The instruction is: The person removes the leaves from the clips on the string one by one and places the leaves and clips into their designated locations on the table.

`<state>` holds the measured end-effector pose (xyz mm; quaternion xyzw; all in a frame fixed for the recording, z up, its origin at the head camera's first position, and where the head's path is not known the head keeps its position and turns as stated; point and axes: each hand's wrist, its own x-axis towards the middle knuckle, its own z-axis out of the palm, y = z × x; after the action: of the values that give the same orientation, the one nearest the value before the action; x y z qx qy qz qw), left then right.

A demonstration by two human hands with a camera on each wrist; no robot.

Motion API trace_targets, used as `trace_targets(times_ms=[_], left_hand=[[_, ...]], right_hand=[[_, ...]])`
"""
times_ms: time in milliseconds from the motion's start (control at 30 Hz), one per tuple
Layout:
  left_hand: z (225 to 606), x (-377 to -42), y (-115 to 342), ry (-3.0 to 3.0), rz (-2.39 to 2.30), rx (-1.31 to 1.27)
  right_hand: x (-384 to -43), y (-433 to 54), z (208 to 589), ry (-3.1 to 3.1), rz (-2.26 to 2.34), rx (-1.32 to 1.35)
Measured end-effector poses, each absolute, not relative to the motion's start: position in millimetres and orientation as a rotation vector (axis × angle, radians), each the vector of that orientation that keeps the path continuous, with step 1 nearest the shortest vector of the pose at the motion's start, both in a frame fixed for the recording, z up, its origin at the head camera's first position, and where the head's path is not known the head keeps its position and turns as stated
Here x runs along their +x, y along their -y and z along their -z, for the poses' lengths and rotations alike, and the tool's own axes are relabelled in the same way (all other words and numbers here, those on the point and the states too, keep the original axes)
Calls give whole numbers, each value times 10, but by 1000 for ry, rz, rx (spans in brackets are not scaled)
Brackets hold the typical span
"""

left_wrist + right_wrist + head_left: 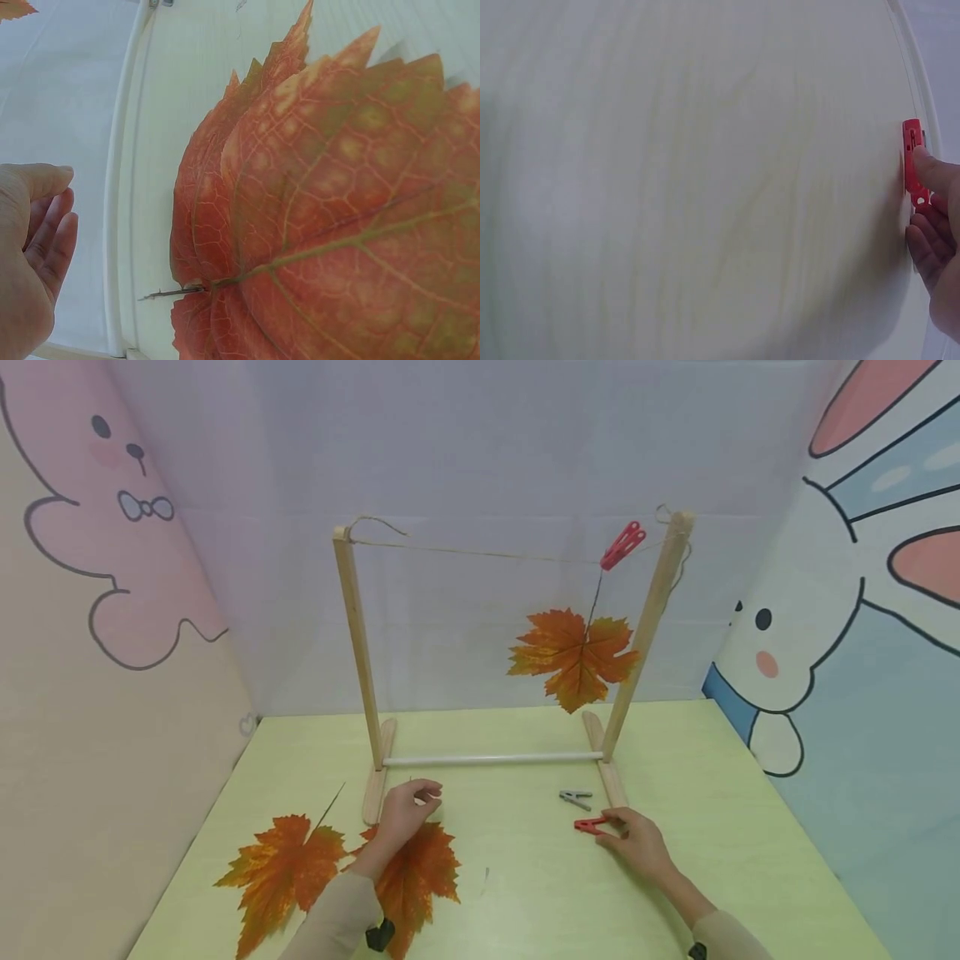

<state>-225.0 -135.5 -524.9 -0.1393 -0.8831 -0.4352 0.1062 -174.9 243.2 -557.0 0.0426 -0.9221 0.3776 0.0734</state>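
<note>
My right hand [639, 843] pinches a red clothespin [590, 826] between thumb and fingers, low over the table. In the right wrist view the same red clothespin [913, 161] shows at the far right edge. A grey clothespin [575, 797] lies just beyond it. My left hand [407, 814] hovers over an orange maple leaf [420, 872], its fingers loosely bent and holding nothing. In the left wrist view the leaf's thin stem [171, 292] points toward the hand but stays apart from it. Another orange maple leaf [288, 872] lies to the left, its stem pointing away from me.
A wooden frame stands behind the hands, with a left post [358, 652], a right post [647, 643] and a white bottom rod [487, 760]. From its string [480, 554] hangs a maple leaf [576, 656], clipped by a red clothespin [622, 545].
</note>
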Motion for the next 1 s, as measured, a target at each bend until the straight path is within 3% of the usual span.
trace_targets(times_ms=[533,1000], left_hand=[[5164,-2278,1349,2545,1267,-451],[4895,-2349,1251,2538,1354,-420]], right_hand=[[-1754,-2445,5481,2714,-1153,280],[-1871,-2496,5020,2823,-991,346]])
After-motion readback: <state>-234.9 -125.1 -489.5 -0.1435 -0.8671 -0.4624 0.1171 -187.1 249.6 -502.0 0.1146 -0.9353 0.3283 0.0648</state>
